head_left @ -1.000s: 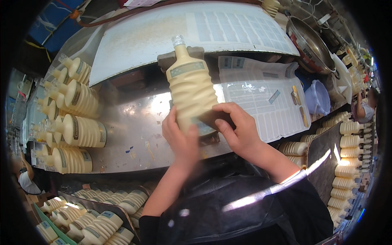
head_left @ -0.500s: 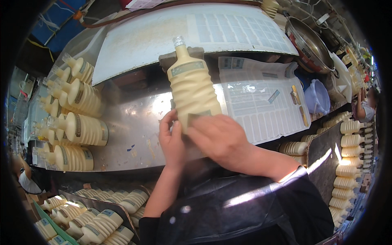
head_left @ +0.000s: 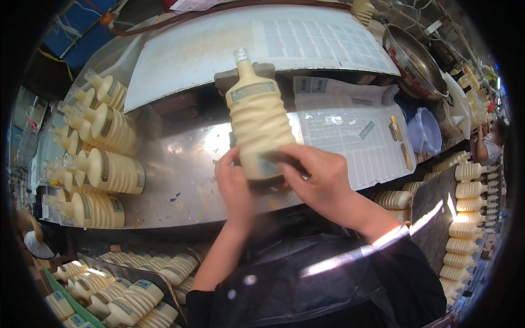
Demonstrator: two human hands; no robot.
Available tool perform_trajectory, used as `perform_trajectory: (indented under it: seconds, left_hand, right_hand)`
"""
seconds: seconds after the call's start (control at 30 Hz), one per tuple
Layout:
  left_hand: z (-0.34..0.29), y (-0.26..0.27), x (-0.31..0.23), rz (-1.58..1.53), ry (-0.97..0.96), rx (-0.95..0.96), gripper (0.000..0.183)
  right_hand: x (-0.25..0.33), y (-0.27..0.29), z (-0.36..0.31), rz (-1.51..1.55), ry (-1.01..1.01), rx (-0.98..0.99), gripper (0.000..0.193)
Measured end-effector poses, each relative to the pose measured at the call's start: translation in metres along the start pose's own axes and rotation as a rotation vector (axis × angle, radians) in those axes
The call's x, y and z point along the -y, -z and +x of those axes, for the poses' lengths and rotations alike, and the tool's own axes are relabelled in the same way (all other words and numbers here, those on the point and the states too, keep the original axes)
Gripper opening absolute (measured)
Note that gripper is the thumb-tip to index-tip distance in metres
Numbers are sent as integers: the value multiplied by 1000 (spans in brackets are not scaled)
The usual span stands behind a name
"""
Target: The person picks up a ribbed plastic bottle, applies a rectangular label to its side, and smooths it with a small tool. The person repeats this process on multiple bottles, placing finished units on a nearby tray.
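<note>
A cream bottle (head_left: 260,117) with wavy ridges lies on its back, its clear threaded neck pointing away from me and its shoulder on a dark block (head_left: 225,82). A grey label band crosses its shoulder, and a darker, blurred label (head_left: 266,167) shows near its base. My left hand (head_left: 234,183) grips the lower left edge of the bottle, fingers curled against its side. At the lower right, my right hand (head_left: 322,177) has thumb and fingers drawn together beside the base label. Whatever sits between those fingertips is hidden.
A metal worktop (head_left: 169,158) bears the bottle, with more cream bottles (head_left: 117,169) stacked at left. To the right lie a label sheet (head_left: 339,136) and a lilac bucket (head_left: 425,131). A white board (head_left: 202,49) stands behind. Crated bottles (head_left: 136,300) flank me below.
My right hand has drawn back to the right from across the bottle's base, uncovering the dark label. The bottle has shifted very slightly; my left hand stays at its lower left.
</note>
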State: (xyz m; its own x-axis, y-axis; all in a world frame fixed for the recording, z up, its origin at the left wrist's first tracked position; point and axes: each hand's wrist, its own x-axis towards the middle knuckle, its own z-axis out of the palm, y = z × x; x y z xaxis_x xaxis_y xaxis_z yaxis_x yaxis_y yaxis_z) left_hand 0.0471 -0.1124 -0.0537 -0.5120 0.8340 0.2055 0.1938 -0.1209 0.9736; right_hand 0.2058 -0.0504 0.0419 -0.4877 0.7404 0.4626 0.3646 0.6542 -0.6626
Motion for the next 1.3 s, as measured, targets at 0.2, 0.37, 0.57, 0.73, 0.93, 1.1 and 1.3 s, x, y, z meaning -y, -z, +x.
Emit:
perform_trajectory:
  seconds: [0.2, 0.37, 0.57, 0.73, 0.93, 1.1, 1.3]
  left_hand:
    - [-7, -17, -3, 429, -108, -1, 80]
    - [-3, -19, 0, 370, -119, -15, 84]
    - [19, -22, -19, 421, -31, 33, 80]
    - [21, -20, -11, 458, -77, 36, 75]
    - [20, -20, -6, 431, -68, 60, 75]
    - [19, -16, -11, 430, -16, 99, 75]
    - [19, -12, 1, 279, 6, 86, 64]
  right_hand:
    - [-1, -1, -5, -232, -147, 56, 29]
    - [-17, 6, -9, -239, -276, -25, 28]
    - [-22, 9, -5, -304, -295, -59, 28]
    - [-30, 15, 1, -248, -235, -76, 28]
    - [-29, 9, 4, -175, -99, -68, 30]
    - [-36, 11, 19, -326, 13, -118, 27]
    - [-19, 9, -2, -206, 407, -89, 31]
